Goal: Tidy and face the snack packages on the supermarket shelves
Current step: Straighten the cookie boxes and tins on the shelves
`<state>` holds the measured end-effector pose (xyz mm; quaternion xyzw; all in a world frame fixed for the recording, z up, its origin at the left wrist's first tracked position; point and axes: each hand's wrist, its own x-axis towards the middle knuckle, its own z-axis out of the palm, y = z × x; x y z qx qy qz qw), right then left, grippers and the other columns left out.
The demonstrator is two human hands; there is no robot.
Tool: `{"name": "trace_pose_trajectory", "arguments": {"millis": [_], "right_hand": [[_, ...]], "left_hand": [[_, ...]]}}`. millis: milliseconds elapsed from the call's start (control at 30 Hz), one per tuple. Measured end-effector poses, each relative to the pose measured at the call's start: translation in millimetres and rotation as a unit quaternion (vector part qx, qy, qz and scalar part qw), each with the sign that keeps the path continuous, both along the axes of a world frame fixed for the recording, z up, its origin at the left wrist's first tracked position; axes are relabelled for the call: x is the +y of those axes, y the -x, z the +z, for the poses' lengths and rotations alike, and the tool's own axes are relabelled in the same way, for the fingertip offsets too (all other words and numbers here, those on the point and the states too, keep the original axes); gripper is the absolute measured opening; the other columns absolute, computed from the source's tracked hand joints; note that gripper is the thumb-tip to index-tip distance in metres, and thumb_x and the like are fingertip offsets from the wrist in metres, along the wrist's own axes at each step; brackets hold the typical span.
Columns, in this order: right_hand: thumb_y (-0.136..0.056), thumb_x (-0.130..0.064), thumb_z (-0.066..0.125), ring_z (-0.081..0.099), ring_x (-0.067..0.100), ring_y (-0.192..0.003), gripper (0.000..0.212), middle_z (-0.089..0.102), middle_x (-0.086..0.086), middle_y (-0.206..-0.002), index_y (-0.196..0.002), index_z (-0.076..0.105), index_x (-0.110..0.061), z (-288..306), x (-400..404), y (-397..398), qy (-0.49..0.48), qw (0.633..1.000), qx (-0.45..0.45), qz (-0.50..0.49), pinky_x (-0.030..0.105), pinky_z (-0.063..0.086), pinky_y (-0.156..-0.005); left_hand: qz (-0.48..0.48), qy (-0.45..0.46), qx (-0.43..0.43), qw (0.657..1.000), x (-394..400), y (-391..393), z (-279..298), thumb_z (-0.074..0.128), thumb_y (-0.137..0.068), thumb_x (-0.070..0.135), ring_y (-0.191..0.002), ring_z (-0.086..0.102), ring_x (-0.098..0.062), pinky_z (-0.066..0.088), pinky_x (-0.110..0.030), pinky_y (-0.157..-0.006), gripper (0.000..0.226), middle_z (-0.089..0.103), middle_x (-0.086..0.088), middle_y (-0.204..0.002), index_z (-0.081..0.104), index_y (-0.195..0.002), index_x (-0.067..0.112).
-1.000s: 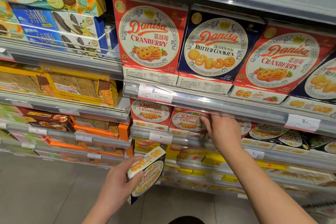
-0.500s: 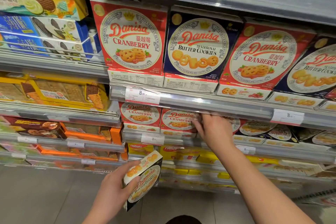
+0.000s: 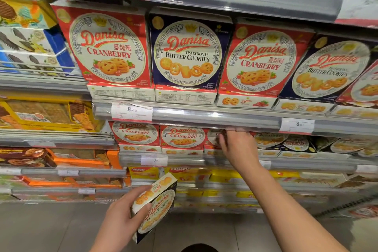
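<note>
- Since half a second ago my right hand [image 3: 238, 147] has stayed on the same shelf row below the price rail [image 3: 214, 119], with its fingers [image 3: 222, 139] now pushed a little further in against the third box [image 3: 212, 139]; the left hand [image 3: 122, 214] has kept its box low, and my view has drifted slightly to the right.
- The left hand grips a butter cookie box [image 3: 157, 206] by its near edge, thumb across the front and fingers curled behind. The box is tilted, front face turned up and to the right, well below the price rail and out in front of the shelves.
- The right hand reaches in just under the price rail, fingers bent onto the third box, which they mostly hide. I cannot tell whether they pinch it or only press on it.
- Left of that hand, still under the price rail, two small cranberry boxes [image 3: 136, 135] stand upright side by side, faces forward.
- Right of the hand, under the same rail, dark butter cookie boxes [image 3: 294, 143] lean at uneven angles.
- Above the price rail, large cranberry boxes [image 3: 106, 47] and large butter cookie boxes [image 3: 188, 51] alternate, propped on flat boxes lying beneath them.
- A white price tag [image 3: 132, 111] sits on the rail's left end.
</note>
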<state>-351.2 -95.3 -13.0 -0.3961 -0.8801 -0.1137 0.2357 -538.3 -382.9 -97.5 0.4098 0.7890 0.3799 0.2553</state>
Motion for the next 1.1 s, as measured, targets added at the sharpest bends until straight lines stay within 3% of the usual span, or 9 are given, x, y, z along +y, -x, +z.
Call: {"name": "trace_pose_trajectory", "arguments": {"millis": [300, 467, 633, 767, 867, 933, 1000, 1100], "right_hand": [[-0.073, -0.020, 0.089, 0.055, 0.029, -0.036, 0.027, 0.057, 0.008, -0.048, -0.069, 0.064, -0.010, 3, 10, -9, -0.009, 0.999, 0.021, 0.043, 0.028, 0.043, -0.037], [-0.078, -0.025, 0.086, 0.051, 0.022, -0.034, 0.028, 0.053, 0.000, -0.045, -0.068, 0.062, -0.014, 2, 8, -9, -0.012, 0.998, 0.023, 0.060, 0.023, 0.028, -0.037], [-0.079, -0.022, 0.084, 0.055, 0.025, -0.042, 0.023, 0.057, 0.004, -0.051, -0.074, 0.065, -0.010, -6, 11, -11, -0.023, 0.993, 0.072, 0.092, 0.024, 0.032, -0.042], [-0.081, -0.022, 0.080, 0.065, 0.027, -0.059, 0.026, 0.068, 0.008, -0.074, -0.102, 0.069, -0.008, -11, 11, -24, -0.006, 0.988, 0.090, 0.126, 0.030, 0.050, -0.048], [-0.090, -0.021, 0.070, 0.066, 0.022, -0.070, 0.037, 0.066, 0.006, -0.105, -0.125, 0.063, -0.015, -12, 6, -42, 0.061, 0.979, 0.092, 0.174, 0.027, 0.050, -0.049], [-0.095, -0.024, 0.062, 0.069, 0.018, -0.082, 0.036, 0.062, 0.003, -0.128, -0.130, 0.061, -0.019, -15, -1, -59, 0.097, 0.966, 0.105, 0.217, 0.029, 0.057, -0.056], [-0.096, -0.031, 0.058, 0.071, 0.014, -0.097, 0.036, 0.062, -0.003, -0.136, -0.130, 0.063, -0.021, -21, -13, -75, 0.159, 0.952, 0.115, 0.235, 0.036, 0.063, -0.070], [-0.093, -0.050, 0.051, 0.072, 0.012, -0.094, 0.050, 0.056, -0.011, -0.144, -0.140, 0.052, -0.032, -29, -34, -95, 0.248, 0.934, 0.026, 0.256, 0.036, 0.063, -0.074]], "left_hand": [[0.007, -0.001, 0.013, 1.000, 1, -13, 4, 0.076, -0.088, 0.028, -0.109, 0.057, 0.017, 0.053, -0.022, -0.085, 0.044, 0.054, 0.051, -0.118, 0.062, -0.119, 0.057], [0.019, -0.003, 0.011, 1.000, 4, -24, 7, 0.077, -0.088, 0.026, -0.104, 0.058, 0.017, 0.048, -0.008, -0.076, 0.044, 0.059, 0.047, -0.112, 0.064, -0.116, 0.056], [0.029, -0.015, -0.002, 0.999, 14, -40, 16, 0.075, -0.089, 0.027, -0.094, 0.066, 0.010, 0.054, -0.016, -0.069, 0.050, 0.066, 0.041, -0.106, 0.058, -0.118, 0.064], [0.026, -0.034, -0.035, 0.998, 25, -54, 25, 0.074, -0.091, 0.026, -0.099, 0.068, 0.005, 0.061, -0.031, -0.070, 0.045, 0.070, 0.031, -0.110, 0.061, -0.121, 0.057], [0.026, -0.046, -0.053, 0.997, 35, -65, 33, 0.073, -0.091, 0.024, -0.101, 0.069, 0.002, 0.062, -0.035, -0.071, 0.043, 0.071, 0.028, -0.112, 0.063, -0.120, 0.055], [0.018, -0.047, -0.046, 0.998, 41, -74, 37, 0.074, -0.091, 0.025, -0.103, 0.067, 0.003, 0.062, -0.034, -0.072, 0.042, 0.070, 0.028, -0.114, 0.064, -0.119, 0.054], [-0.001, -0.045, -0.028, 0.999, 48, -82, 42, 0.074, -0.091, 0.024, -0.106, 0.066, 0.004, 0.061, -0.031, -0.073, 0.041, 0.069, 0.029, -0.115, 0.065, -0.119, 0.052], [-0.050, -0.042, -0.004, 0.998, 65, -100, 50, 0.074, -0.091, 0.022, -0.106, 0.066, 0.000, 0.057, -0.022, -0.075, 0.042, 0.070, 0.027, -0.115, 0.065, -0.122, 0.049]]}}
